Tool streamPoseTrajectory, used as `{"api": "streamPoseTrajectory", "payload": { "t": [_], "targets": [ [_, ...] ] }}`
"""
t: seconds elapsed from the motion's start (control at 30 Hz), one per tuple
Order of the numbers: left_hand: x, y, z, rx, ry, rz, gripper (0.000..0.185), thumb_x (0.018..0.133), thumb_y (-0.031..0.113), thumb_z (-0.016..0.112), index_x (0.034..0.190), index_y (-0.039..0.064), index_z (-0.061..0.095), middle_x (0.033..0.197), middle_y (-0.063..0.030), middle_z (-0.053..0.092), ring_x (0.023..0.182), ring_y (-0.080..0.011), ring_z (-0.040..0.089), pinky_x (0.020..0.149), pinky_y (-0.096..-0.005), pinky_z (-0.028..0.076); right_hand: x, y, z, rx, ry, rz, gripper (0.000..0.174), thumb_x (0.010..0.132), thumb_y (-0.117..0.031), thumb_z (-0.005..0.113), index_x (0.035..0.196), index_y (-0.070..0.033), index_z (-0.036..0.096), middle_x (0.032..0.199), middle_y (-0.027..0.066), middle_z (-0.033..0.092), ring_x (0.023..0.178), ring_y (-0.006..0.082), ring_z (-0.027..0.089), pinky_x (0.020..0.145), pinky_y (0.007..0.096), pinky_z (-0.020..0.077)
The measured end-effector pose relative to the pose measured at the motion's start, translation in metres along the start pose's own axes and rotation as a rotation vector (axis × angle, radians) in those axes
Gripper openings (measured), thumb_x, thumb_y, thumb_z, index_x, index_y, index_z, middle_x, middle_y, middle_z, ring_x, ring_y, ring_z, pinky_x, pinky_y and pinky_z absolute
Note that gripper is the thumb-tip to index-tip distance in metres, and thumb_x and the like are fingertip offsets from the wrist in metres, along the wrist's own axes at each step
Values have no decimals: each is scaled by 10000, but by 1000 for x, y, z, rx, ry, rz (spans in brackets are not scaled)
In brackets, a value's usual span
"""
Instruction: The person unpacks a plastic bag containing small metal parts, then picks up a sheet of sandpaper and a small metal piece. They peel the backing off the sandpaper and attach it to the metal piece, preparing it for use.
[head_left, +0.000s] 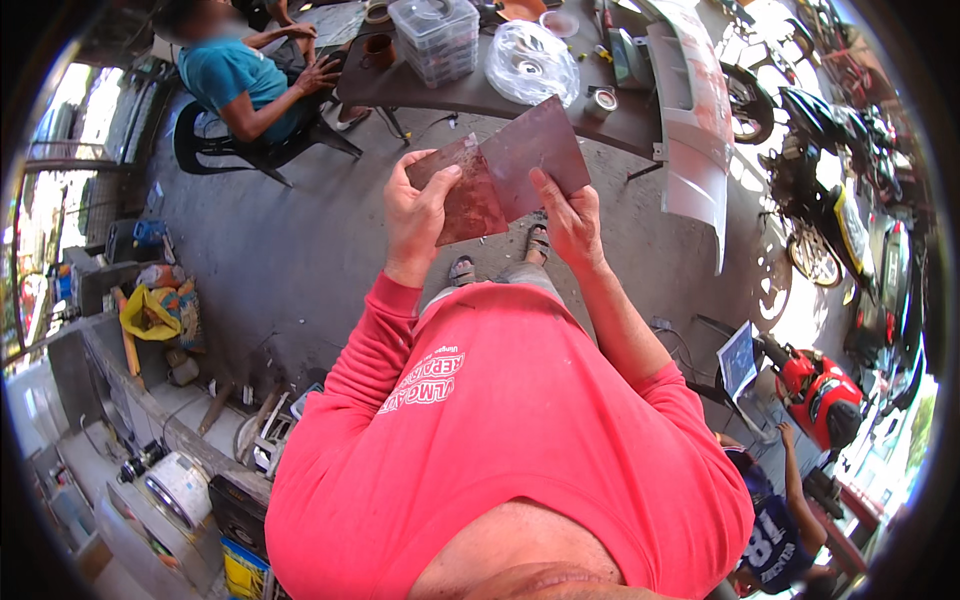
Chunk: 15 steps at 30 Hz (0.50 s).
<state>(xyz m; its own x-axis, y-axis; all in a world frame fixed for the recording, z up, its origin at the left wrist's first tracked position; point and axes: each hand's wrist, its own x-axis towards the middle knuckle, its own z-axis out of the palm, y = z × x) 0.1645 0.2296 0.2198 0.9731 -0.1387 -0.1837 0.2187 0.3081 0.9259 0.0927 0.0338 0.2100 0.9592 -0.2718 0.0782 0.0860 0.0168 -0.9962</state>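
Observation:
My left hand (417, 210) grips a worn, reddish-brown sheet, apparently sandpaper (469, 196), with its thumb on top. In my right hand (571, 221) is a smoother purplish-brown sheet (538, 154), tilted and pinched under the thumb. The sheets meet at their inner edges, the right one reaching higher. Both are held above the floor, in front of my red shirt. The fingers behind the sheets are mostly hidden.
Ahead stands a dark table (480, 101) bearing a clear plastic organizer (435, 41), a plastic-wrapped round item (532, 64) and a tin can (601, 103). A painted vehicle panel (697, 142) leans at its right end. A seated person (244, 90) is at the left, another person lower right.

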Motion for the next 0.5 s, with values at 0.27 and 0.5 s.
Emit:
{"api": "streamPoseTrajectory", "payload": {
  "t": [0.27, 0.5],
  "targets": [
    [-17, -20, -18, 227, 11, 104, 375, 975, 79, 750, 1307, 5, 594, 1120, -78, 727, 975, -114, 697, 870, -271, 580, -14, -2, 27, -131, 33, -70, 279, 979, -80, 763, 1241, -11, 699, 1099, 48, 765, 1000, 119, 684, 888, 303, 550],
    [-33, -21, -20, 89, -45, 135, 371, 974, 2, 738, 1318, 17, 599, 1161, -65, 720, 1029, -116, 694, 910, -268, 568, -28, 10, 35, -186, -73, -49, 298, 988, -55, 746, 1277, -10, 690, 1162, 46, 760, 1036, 109, 677, 905, 292, 551]
  ]
}}
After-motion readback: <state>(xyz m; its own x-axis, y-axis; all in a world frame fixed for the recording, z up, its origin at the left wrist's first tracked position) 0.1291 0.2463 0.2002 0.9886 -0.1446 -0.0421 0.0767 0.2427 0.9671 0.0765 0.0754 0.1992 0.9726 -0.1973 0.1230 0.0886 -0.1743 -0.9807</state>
